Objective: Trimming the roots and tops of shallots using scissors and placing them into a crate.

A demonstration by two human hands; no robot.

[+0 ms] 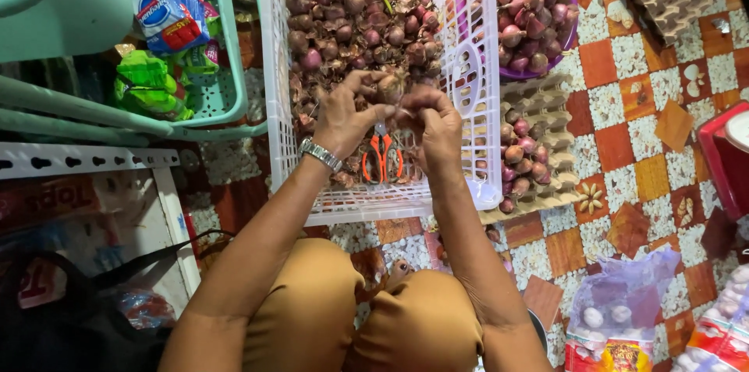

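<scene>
A white plastic basket (476, 91) on the floor holds a heap of reddish shallots (351, 28) and dry skins. Both my hands are over its near half. My left hand (343, 116), with a metal watch on the wrist, pinches one shallot (389, 88) between thumb and fingers. My right hand (434, 126) meets it from the right, fingertips on the same shallot. Orange-handled scissors (381, 157) lie in the basket just below my hands.
A purple bowl (538, 5) full of shallots stands behind a cardboard egg tray (538, 153) holding more. A green basket (226, 67) with packets is at left, bags of garlic (624, 325) at lower right, and a red stool (725, 153) at right.
</scene>
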